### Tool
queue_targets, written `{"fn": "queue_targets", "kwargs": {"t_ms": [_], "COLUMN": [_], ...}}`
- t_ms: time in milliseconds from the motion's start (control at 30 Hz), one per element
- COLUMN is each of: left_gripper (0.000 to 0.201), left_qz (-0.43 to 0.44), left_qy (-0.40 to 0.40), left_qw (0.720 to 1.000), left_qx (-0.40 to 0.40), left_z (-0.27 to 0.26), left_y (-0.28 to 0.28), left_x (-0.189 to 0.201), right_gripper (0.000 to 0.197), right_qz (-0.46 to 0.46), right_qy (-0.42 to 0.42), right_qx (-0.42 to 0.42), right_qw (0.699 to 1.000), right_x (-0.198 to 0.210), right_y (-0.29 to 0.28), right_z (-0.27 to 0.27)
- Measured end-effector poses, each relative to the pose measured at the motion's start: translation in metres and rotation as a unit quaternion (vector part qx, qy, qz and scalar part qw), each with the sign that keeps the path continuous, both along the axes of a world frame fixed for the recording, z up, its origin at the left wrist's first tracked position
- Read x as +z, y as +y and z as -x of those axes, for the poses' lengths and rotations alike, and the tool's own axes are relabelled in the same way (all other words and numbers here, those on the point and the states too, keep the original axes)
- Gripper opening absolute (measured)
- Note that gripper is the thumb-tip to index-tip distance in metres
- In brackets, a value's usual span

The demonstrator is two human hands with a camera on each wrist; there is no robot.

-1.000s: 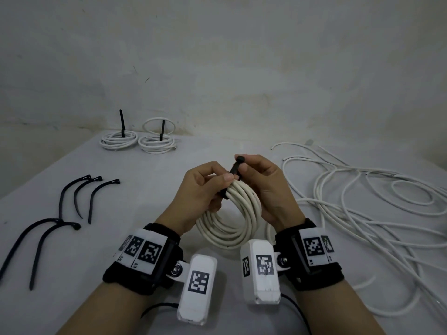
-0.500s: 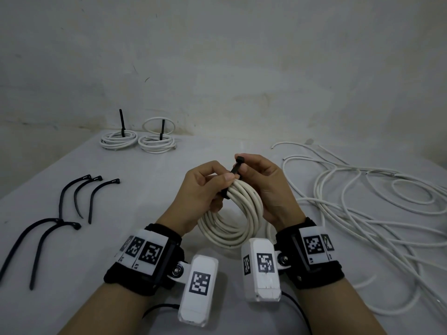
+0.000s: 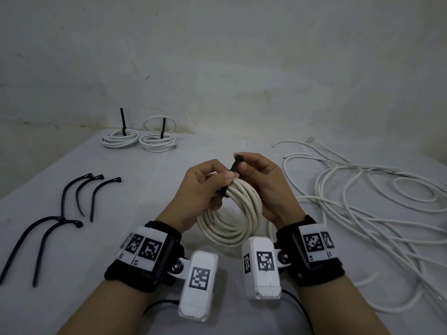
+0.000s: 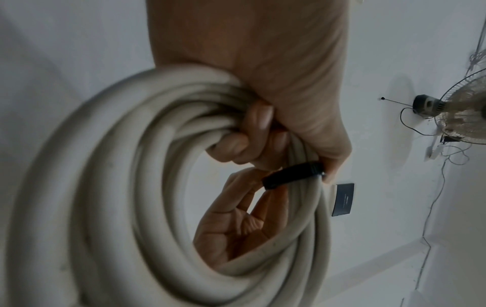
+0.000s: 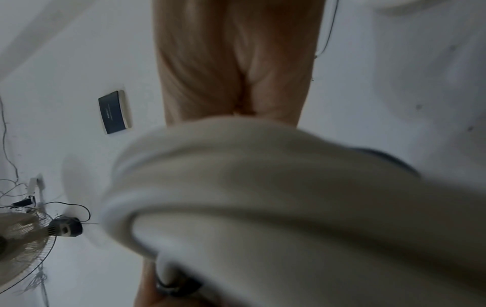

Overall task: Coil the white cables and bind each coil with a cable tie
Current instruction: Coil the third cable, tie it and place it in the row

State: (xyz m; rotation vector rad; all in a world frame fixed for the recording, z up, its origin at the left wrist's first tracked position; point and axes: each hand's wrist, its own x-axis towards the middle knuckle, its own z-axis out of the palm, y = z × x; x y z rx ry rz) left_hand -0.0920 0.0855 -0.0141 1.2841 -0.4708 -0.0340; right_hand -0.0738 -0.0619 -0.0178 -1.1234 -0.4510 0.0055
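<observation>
Head view. Both hands are holding a coil of thick white round cable (image 3: 232, 213) upright above the grey table (image 3: 150, 184). The left hand (image 3: 200, 189) is gripping the coil's top, its fingers curled through the loops and its thumb pressing on the black plastic cable tie (image 3: 232, 175) that is wrapping the bundle. The right hand (image 3: 268, 184) is pinching the tie's upper end between thumb and forefinger. Two bound white coils (image 3: 137, 139) — each with a black tie tail standing upright — are lying at the table's far left edge. Five loose black cable ties (image 3: 72, 206) are lying to the left, and a tangle of uncoiled white cables (image 3: 362, 209) is spreading across the right.

Left wrist view. The left hand (image 4: 268, 108) is clasping the coil (image 4: 118, 187); the cable tie (image 4: 291, 174) is crossing the strands just beyond its fingertips, and the right hand's palm (image 4: 236, 224) is showing through the coil's opening. A wire-guard fan (image 4: 463, 112) is standing against the white wall.

Right wrist view. The blurred coil (image 5: 276, 197) is filling the frame below the right hand (image 5: 231, 62) — its finger grip cannot be told here. A dark band (image 5: 178, 284) is showing at the bottom edge.
</observation>
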Motion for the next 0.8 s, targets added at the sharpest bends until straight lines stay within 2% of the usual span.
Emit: {"fn": "queue_targets", "kwargs": {"t_ms": [400, 467, 600, 800], "left_gripper": [0.015, 0.015, 0.016, 0.017], "left_qz": [-0.018, -0.024, -0.022, -0.028], "left_qy": [0.004, 0.005, 0.01, 0.006], "left_qw": [1.0, 1.0, 1.0, 0.999], "left_qx": [-0.001, -0.002, 0.005, 0.018], "left_z": [0.001, 0.001, 0.0, 0.001], "left_y": [0.001, 0.001, 0.0, -0.001], "left_x": [0.001, 0.001, 0.001, 0.0], "right_gripper": [0.019, 0.014, 0.03, 0.028], "right_qz": [-0.012, 0.004, 0.06, 0.149], "right_qy": [-0.005, -0.024, -0.077, -0.167], "right_qx": [0.0, -0.018, -0.076, -0.126], "right_qw": [1.0, 1.0, 0.992, 0.967], "right_x": [0.001, 0.004, 0.01, 0.016], "right_y": [0.001, 0.0, -0.004, -0.012], "right_z": [0.002, 0.004, 0.007, 0.01]}}
